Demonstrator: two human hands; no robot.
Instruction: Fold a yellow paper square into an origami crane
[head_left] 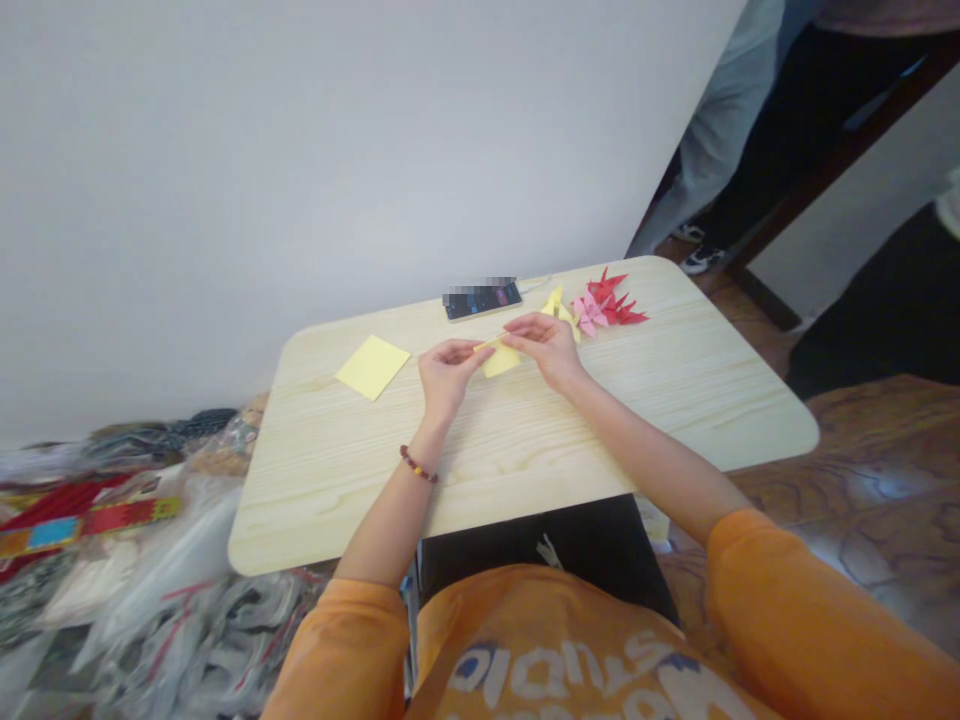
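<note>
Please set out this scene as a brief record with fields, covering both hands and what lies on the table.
Left hand: pinching one side of a small folded yellow paper piece
Right hand: pinching the same piece's other side
Left wrist: brown beaded bracelet
Beside left hand: flat square yellow paper
Beyond hands: dark-screened rectangular phone
Near right hand: pointed yellow, pink and red folded-paper shapes
Surface: pale wood-grain table, rounded corners

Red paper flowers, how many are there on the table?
2 that I can make out: a back red flower and a front red flower, both right beside the pink paper flower. They bunch together, so another could be hidden.
</note>
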